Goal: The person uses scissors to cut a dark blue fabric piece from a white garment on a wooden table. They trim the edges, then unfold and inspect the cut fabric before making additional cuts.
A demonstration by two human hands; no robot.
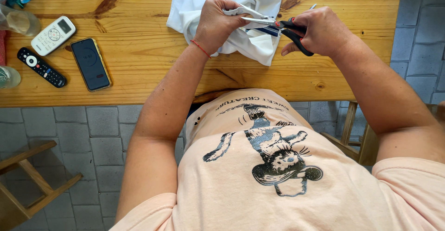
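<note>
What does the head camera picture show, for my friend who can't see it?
A person's right hand holds black-handled scissors against white cloth pinched in the left hand, over a wooden table. Two remotes and a phone lie at the left.

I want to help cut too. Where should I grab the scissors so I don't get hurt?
Take the scissors by the black handle loops, coming from the right, where the right hand grips them. The pointed blades aim left into the white cloth held by the left hand.
</note>
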